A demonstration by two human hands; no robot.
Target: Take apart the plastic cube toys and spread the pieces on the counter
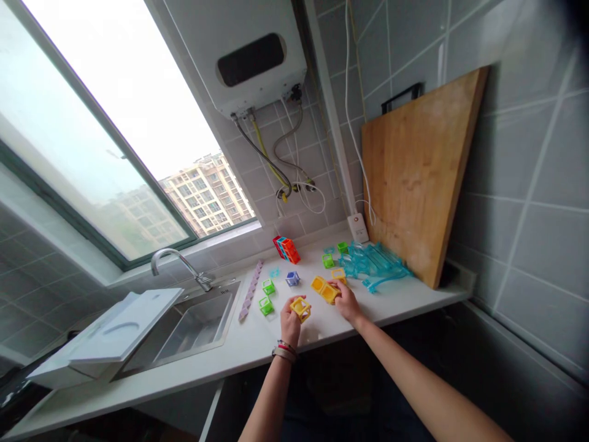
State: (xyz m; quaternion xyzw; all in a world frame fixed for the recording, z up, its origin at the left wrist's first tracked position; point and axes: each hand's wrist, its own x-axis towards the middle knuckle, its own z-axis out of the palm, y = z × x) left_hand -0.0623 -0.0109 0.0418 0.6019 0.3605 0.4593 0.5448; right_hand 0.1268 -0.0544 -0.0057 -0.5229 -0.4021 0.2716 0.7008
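Observation:
My left hand (pixel 291 318) is closed on a yellow open-frame cube (pixel 300 309), held just above the counter. To its right, my right hand (pixel 346 301) grips a pair of joined yellow cubes (pixel 324 290); the two hands' pieces are apart. Another yellow frame piece (pixel 338 274) lies just behind the right hand. A blue-violet cube (pixel 292 279) sits on the counter between and beyond the hands. Left of it stand a green cube (pixel 268 286) and a second green cube (pixel 265 306). Farther back are more green cubes (pixel 327 261) and a joined red, blue and orange block (pixel 286 250).
Clear teal plastic pieces (pixel 372 263) lie in a heap at the right, before a leaning wooden board (pixel 414 178). A lilac zigzag strip (pixel 251 291) lies near the sink (pixel 202 325). A white panel (pixel 124 325) partly covers the sink's left side. The counter's front edge (pixel 257 362) runs close below my hands.

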